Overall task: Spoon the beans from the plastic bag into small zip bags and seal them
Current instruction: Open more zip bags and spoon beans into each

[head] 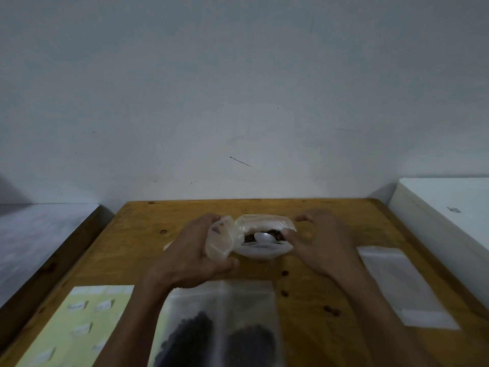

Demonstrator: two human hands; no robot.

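A plastic bag (264, 235) stood mid-table (148, 223), with beans (272, 232) and a spoon (262, 237) inside it. The left hand (190, 250) lay at its left side, gripping a small zip bag (220, 241); the right hand (321, 245) lay at its right side, touching its edge. Nearer the person, two filled zip bags (219, 327) lay side by side. A sheet of labels (79, 324) lay to their left. A stack of empty zip bags (402, 284) lay at the right, and loose beans (284, 293) lay between it and the filled pair. The wall (238, 88) stood behind the table.
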